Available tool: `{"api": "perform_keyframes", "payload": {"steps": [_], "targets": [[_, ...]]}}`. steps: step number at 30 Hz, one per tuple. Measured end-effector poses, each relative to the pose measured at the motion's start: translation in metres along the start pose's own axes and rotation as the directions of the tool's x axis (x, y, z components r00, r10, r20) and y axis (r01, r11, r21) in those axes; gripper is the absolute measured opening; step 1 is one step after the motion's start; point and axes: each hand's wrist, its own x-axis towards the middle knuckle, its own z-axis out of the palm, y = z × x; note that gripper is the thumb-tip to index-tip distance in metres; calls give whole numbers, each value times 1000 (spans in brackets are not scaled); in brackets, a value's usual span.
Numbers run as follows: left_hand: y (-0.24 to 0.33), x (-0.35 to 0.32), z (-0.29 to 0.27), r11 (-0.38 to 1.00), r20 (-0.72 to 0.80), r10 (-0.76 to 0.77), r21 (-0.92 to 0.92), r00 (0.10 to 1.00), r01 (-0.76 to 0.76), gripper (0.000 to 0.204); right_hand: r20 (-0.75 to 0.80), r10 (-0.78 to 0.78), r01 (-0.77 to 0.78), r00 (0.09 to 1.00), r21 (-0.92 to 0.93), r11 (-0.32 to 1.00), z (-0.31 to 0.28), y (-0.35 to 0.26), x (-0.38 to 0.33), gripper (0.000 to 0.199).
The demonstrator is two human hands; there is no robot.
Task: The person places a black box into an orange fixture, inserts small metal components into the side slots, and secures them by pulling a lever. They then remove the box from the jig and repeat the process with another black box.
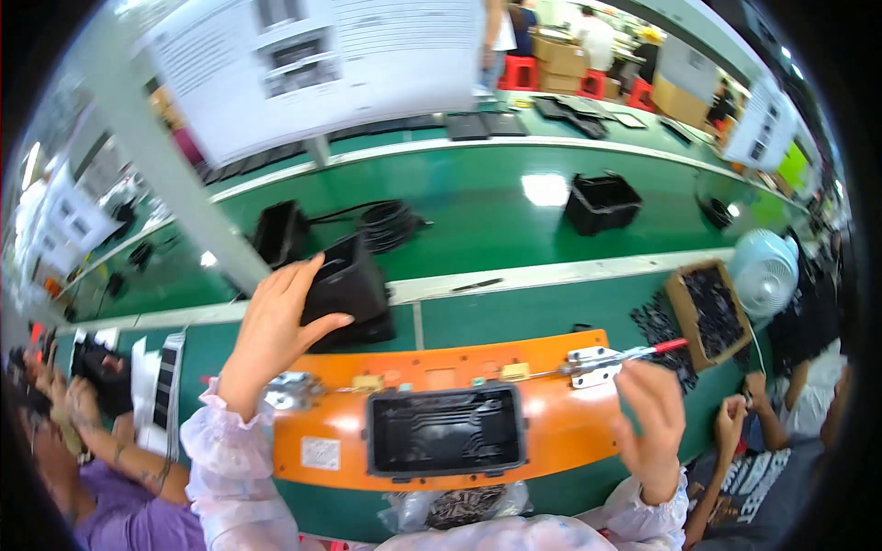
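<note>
My left hand (pixel 276 326) reaches up over the bench and grips a black box-shaped plastic housing (pixel 347 286) at the near edge of the green belt. My right hand (pixel 652 413) hovers at the right end of an orange fixture (pixel 570 432), just below a metal toggle clamp with a red handle (pixel 611 361); its fingers are apart and hold nothing. A black rectangular tray-like part (pixel 446 430) sits in the fixture's middle recess. A second metal clamp (pixel 292 390) lies at the fixture's left end.
On the green conveyor (pixel 496 197) lie a black housing with a coiled cable (pixel 390 223) and another black housing (pixel 602 202). A cardboard box of small black parts (pixel 709 312) and a white fan (pixel 764 271) stand right. Seated people flank me. A paper sheet (pixel 322 64) hangs overhead.
</note>
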Motion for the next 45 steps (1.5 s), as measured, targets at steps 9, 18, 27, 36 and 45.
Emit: {"api": "perform_keyframes", "payload": {"steps": [9, 18, 27, 36, 45], "targets": [[-11, 9, 5, 932, 142, -167, -301, 976, 203, 41, -208, 668, -669, 715, 77, 740, -10, 116, -68, 26], [-15, 9, -8, 959, 164, -84, -256, 983, 125, 44, 115, 370, -327, 922, -281, 902, 48, 129, -54, 35], [-14, 7, 3, 983, 129, -121, -120, 984, 137, 69, 70, 518, -504, 852, -158, 849, 46, 131, -68, 42], [15, -12, -10, 976, -81, 50, 217, 995, -31, 61, 240, 848, -334, 472, 939, -80, 30, 161, -94, 41], [34, -19, -8, 980, -41, 6, 198, 999, 2, 45, 267, 849, -62, 455, 961, -269, 31, 146, -92, 41]]}}
